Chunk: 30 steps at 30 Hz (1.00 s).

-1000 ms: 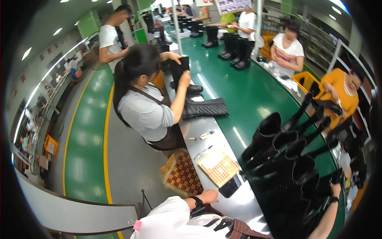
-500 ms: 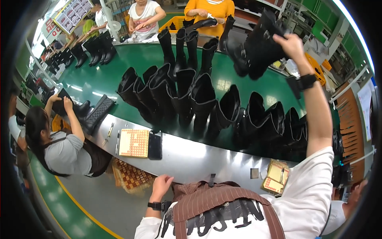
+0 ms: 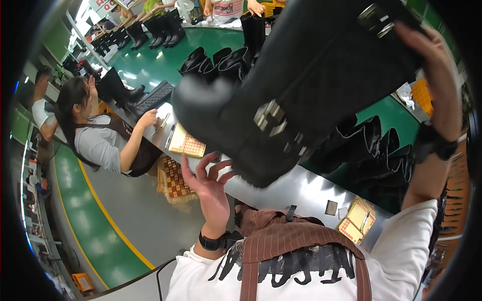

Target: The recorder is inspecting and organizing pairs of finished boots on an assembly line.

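A tall black boot [image 3: 311, 85] with metal buckles hangs tilted close in front of me, its toe smeared by motion and pointing left. My right hand [image 3: 429, 60] grips it near the top of its shaft, at the upper right. Below the sole, my left hand [image 3: 208, 193] is raised with the palm up and the fingers spread. It looks apart from the boot, with nothing in it. Behind the boot, and partly hidden by it, several black boots [image 3: 384, 150] stand on the green table [image 3: 213, 37].
A steel ledge [image 3: 256, 193] runs along the table's near side, holding a yellow sticker sheet [image 3: 186, 140] and another sticker pad [image 3: 359, 218] with tweezers on it. To my left a co-worker [image 3: 100, 135] in a brown apron reaches over the ledge. More people stand across the table.
My right hand has brought the boot from over the far side of the table toward me. The left hand has risen and its fingers have spread. My view has turned somewhat.
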{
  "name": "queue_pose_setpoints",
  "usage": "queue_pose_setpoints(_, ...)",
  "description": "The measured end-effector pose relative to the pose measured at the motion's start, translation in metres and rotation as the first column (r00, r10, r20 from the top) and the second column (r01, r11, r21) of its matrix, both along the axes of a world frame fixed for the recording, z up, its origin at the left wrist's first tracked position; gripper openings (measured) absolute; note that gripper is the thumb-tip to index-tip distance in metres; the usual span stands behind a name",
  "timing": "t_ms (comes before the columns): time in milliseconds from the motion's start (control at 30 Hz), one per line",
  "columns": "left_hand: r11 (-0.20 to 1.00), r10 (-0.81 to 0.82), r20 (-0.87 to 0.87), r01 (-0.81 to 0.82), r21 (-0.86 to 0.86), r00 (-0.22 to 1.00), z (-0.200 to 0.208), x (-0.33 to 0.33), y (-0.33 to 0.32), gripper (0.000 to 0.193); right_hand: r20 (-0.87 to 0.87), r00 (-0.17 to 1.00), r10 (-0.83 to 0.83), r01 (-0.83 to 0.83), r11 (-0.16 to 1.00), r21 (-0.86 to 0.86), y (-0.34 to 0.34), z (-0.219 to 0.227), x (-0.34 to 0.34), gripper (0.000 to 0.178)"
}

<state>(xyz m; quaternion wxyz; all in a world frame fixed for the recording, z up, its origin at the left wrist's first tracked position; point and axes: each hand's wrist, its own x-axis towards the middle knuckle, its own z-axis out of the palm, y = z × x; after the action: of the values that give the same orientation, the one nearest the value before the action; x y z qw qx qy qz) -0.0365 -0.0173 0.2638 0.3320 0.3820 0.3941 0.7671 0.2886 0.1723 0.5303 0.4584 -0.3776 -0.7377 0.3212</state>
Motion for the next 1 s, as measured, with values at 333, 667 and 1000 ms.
queue_pose_setpoints(333,0.64,-0.351,-0.647,-0.33,-0.694,0.677,-0.138,-0.056,0.007,0.063,0.541,0.778,0.319,-0.325,0.942,-0.088,-0.096,-0.172,-0.138,0.026)
queue_pose_setpoints(667,0.823,-0.44,-0.606,0.027,-0.568,0.662,-0.204,-0.018,0.001,0.125,0.47,0.794,0.385,-0.319,0.923,-0.217,-0.122,-0.193,-0.105,0.061)
queue_pose_setpoints(1000,0.801,-0.269,-0.777,-0.316,-0.509,0.569,-0.199,-0.009,-0.021,0.04,0.298,0.877,0.377,-0.276,0.903,-0.33,-0.083,-0.343,-0.055,0.079)
